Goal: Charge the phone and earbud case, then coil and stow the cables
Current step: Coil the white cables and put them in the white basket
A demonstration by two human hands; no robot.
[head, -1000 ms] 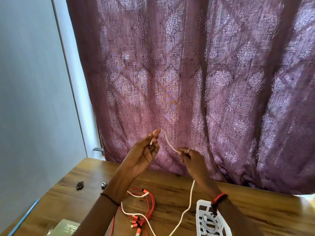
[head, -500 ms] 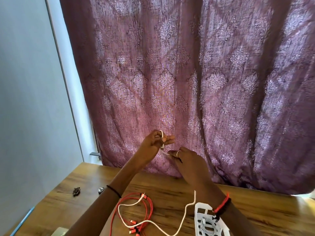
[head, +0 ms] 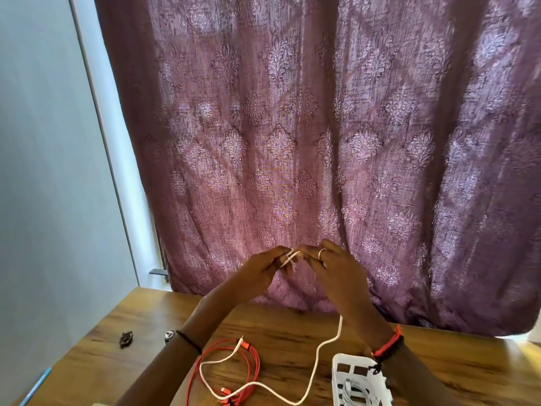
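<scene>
Both hands are raised close together in front of the curtain (head: 292, 142). The left hand (head: 263, 268) pinches a small loop of the white cable (head: 340, 326) at its fingertips. The right hand (head: 336, 269), a ring on one finger, closes its fingers on the same loop. From under the right hand the cable drops to the table (head: 292, 326) and snakes across the red cables (head: 255, 358) lying below the left forearm. A white basket (head: 351, 358) sits beneath the right wrist.
</scene>
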